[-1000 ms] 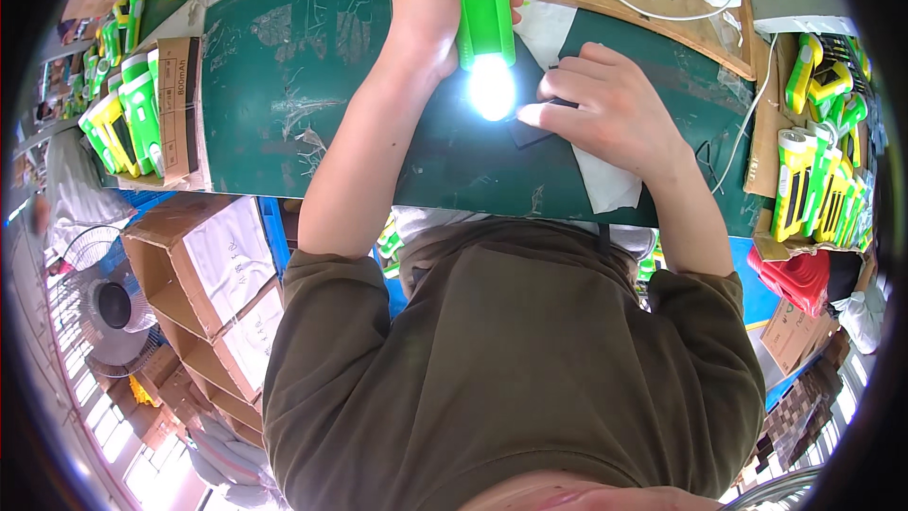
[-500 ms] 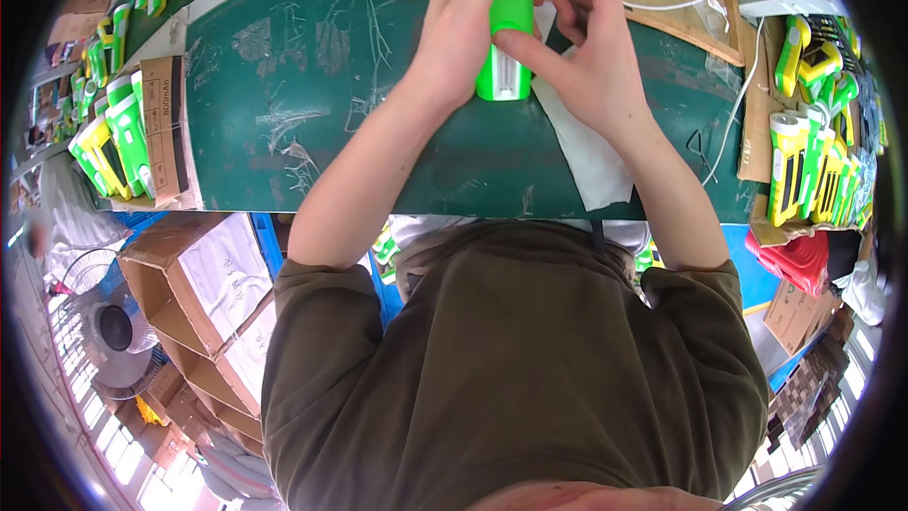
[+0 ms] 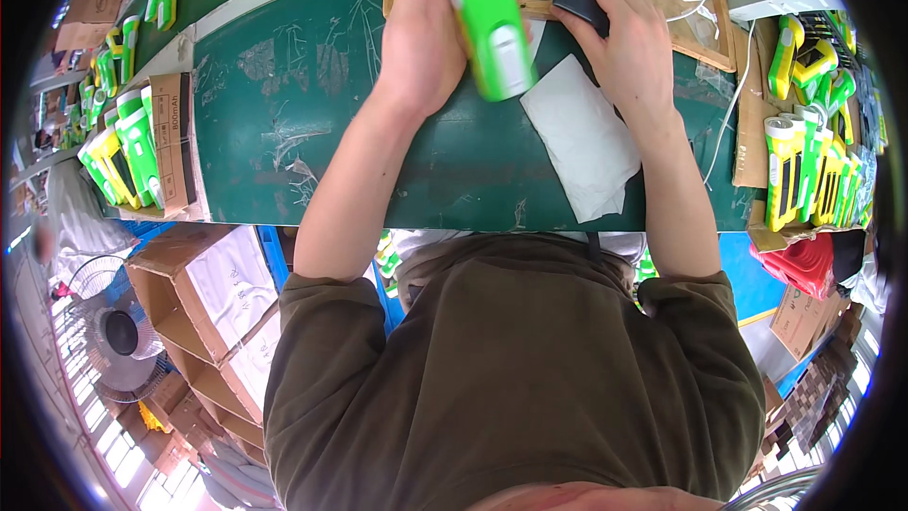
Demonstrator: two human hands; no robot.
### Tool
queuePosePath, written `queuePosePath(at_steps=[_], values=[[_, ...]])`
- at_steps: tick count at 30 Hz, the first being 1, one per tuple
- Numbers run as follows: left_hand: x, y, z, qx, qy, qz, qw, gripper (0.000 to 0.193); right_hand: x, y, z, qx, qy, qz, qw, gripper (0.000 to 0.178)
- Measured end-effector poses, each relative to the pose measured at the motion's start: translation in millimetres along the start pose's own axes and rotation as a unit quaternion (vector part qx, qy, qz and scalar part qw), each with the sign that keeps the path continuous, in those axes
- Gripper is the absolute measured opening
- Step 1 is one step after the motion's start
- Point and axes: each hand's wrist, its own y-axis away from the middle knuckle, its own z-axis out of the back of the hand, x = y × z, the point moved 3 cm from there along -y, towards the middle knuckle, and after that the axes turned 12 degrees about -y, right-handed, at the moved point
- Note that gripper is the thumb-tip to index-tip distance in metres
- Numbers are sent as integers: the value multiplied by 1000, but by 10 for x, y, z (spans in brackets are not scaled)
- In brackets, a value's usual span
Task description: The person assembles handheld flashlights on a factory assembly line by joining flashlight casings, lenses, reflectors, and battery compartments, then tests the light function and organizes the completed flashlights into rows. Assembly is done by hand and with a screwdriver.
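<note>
Now a green flashlight (image 3: 487,14) is over the table (image 3: 454,170).
The left hand (image 3: 421,43) wraps its side; the right hand (image 3: 632,52) pinches a black block (image 3: 581,8). The flashlight looks light, hard and maybe slippery, best held round its middle.

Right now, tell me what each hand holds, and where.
Left hand: green flashlight, by its left side. Right hand: small black object, near its right end.
</note>
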Motion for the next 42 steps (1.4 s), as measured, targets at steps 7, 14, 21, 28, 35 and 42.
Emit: queuePosePath(at_steps=[7, 14, 21, 28, 35, 42], values=[[150, -103, 260, 137, 16, 32, 990, 69, -83, -49, 4, -4, -7, -4, 1000, 18], [131, -82, 189, 145, 41, 44, 988, 74, 75, -102, 77, -20, -127, -68, 989, 18], [235, -81, 160, 174, -32, -14, 984, 55, 318, -37, 199, -56, -285, -4, 957, 18], [360, 14, 61, 93, -202, -43, 974, 62, 326, 17, 149, -31, -285, -73, 955, 21], [311, 62, 19, 77, -232, -49, 968, 50, 339, 39, 122, -26, -276, -95, 956, 20], [278, 56, -24, 48, -291, -75, 953, 50, 308, 29, 107, -47, -286, -57, 955, 20]])
